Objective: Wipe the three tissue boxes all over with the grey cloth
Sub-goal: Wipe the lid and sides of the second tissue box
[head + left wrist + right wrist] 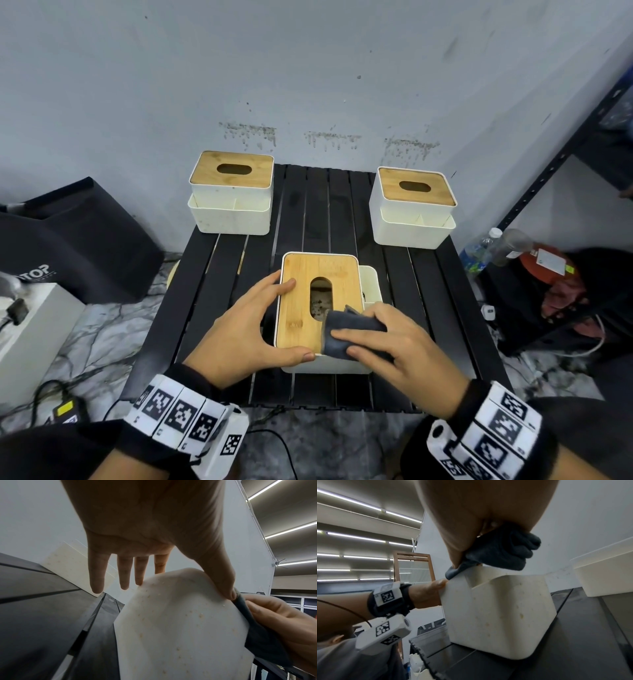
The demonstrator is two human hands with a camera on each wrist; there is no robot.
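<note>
The right hand (390,346) curls its fingers and thumb around the bunched grey cloth (349,334), pressing it onto the near right corner of the bamboo lid (301,301) of the nearest tissue box (325,365). The left hand (246,329) steadies that box from its left side, fingers straight and relaxed, with the forefinger on the lid's far left edge and the thumb (221,577) along the near edge, its tip beside the cloth. This box stands at the front middle of the black slatted desk (219,291). The two other tissue boxes stand at the back, one at the left corner (231,195) and one at the right corner (412,207), well apart from each other.
</note>
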